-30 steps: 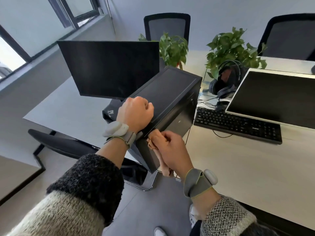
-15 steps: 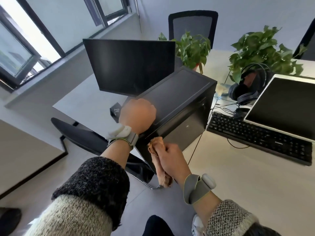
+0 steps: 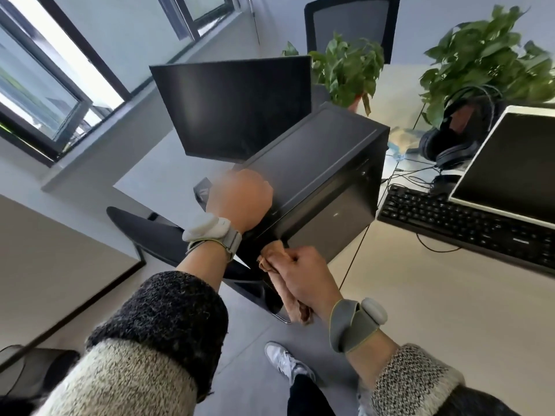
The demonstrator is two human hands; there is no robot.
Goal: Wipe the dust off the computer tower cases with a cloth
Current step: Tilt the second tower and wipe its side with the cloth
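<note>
A black computer tower [image 3: 318, 151] stands at the desk's near corner, between two monitors. My left hand [image 3: 240, 196] sits on the near left corner of its top panel. Only the back of that hand shows; the fingers bend down out of sight over the edge. My right hand [image 3: 303, 277] grips a bunched brown cloth [image 3: 271, 255] and holds it against the tower's lowest near corner. The tail of the cloth hangs below my wrist.
A black monitor [image 3: 237, 106] stands left of the tower. A white-framed monitor [image 3: 507, 166] and a black keyboard [image 3: 462, 223] lie to the right, with cables, headphones [image 3: 450, 145] and two potted plants [image 3: 348, 70] behind. A dark chair [image 3: 144, 229] and my shoe [image 3: 285, 361] are below.
My head has turned left, so more of the window shows. My right hand has slid the cloth down the tower's near edge to the bottom corner. My left hand stays on the top.
</note>
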